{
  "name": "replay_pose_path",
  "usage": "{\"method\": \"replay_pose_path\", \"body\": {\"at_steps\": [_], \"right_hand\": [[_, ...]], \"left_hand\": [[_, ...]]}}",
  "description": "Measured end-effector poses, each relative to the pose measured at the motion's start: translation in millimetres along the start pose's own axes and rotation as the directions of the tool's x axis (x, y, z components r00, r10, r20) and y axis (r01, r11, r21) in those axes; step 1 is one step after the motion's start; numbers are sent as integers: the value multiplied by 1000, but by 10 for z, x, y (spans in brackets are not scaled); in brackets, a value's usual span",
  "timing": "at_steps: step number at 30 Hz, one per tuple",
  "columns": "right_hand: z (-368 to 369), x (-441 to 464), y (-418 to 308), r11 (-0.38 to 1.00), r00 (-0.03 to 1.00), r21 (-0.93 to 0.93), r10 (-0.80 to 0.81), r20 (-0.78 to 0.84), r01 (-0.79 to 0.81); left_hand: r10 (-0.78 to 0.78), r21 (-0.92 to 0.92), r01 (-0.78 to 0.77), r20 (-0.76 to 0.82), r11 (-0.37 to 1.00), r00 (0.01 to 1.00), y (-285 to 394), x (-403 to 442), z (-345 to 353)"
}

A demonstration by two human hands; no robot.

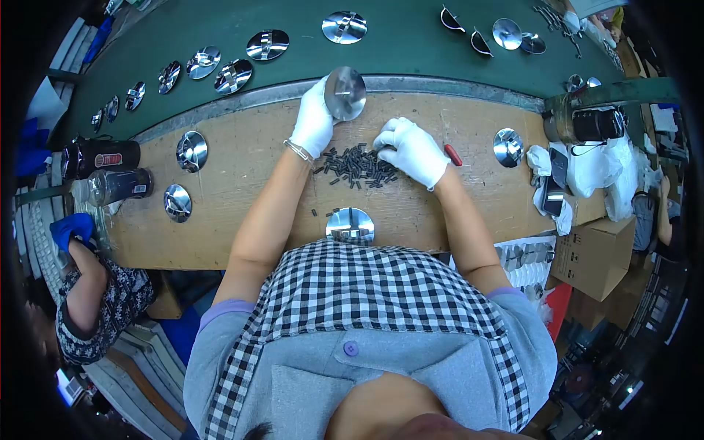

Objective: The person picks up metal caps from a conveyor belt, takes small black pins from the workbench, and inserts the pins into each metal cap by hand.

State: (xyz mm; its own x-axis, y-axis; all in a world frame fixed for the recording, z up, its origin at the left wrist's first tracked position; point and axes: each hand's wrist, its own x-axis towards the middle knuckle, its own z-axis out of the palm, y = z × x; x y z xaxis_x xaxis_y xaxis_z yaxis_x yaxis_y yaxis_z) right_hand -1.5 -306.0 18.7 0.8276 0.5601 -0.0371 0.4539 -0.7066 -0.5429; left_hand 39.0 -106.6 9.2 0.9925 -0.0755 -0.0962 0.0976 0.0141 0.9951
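Observation:
My left hand (313,121), in a white glove, is closed on the edge of a shiny round metal disc (345,94), held up with its flat face toward me. Over the right side of a heap of small black cylindrical pieces (356,167) is my gloved right hand (414,152). Its fingers are curled together at the heap, and what they pinch, if anything, is hidden. Beside that hand lies a small red tool or handle (453,155). Close to my apron, another metal disc (350,224) with a raised bar rests on the cardboard-topped table.
More discs lie on the table, such as one at right (507,147). Beyond a metal rail, a green surface (411,55) carries several discs. Dark jars (103,158) stand at left, a phone (559,167) and plastic bags at right. Another person's arm (84,286) is at lower left.

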Motion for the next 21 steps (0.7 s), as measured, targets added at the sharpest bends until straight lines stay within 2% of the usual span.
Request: {"method": "replay_pose_path", "body": {"at_steps": [1,3,4,5,6,7,8,9,11,12,15,17,19,21], "right_hand": [[17,2,10,1000,1000,-1,0,-3,0],[40,37,25,995,999,-99,-25,-42,21],[27,56,31,995,999,-102,-28,-43,24],[-24,82,-5,984,988,161,91,-128,-70],[-50,104,-28,898,958,419,227,-177,-135],[-38,142,-34,899,958,417,226,-177,-135],[-26,202,-61,791,934,605,280,-224,-92],[-23,254,-102,648,904,761,341,-259,-26],[-29,285,-183,663,892,749,346,-291,-13],[-1,301,-192,653,878,757,353,-323,16],[42,339,-189,631,860,775,376,-346,35],[69,348,-171,627,855,775,357,-377,80],[46,336,-189,614,850,785,370,-376,80],[36,329,-202,599,845,797,383,-373,80]], "left_hand": [[3,1,-3,1,1000,1000,-30,5,11],[13,-144,-14,-9,990,1000,-40,15,35],[65,32,-65,5,997,998,-50,-25,21],[67,31,-67,4,997,998,-45,-39,31],[30,-30,-31,-7,999,1000,-43,-48,49],[-7,-91,6,-15,996,1000,-43,-47,70],[66,-44,-66,-11,997,998,-55,-45,93],[68,-44,-69,-10,997,998,-62,-45,116],[81,-56,-83,-30,995,996,-25,-62,157],[107,35,-105,-77,994,991,47,-99,190],[179,123,-165,-118,979,977,99,-95,236],[158,152,-139,-119,978,980,104,-108,240],[269,315,-214,-144,925,952,33,-74,242],[294,339,-233,-142,911,945,53,-84,257]]}}
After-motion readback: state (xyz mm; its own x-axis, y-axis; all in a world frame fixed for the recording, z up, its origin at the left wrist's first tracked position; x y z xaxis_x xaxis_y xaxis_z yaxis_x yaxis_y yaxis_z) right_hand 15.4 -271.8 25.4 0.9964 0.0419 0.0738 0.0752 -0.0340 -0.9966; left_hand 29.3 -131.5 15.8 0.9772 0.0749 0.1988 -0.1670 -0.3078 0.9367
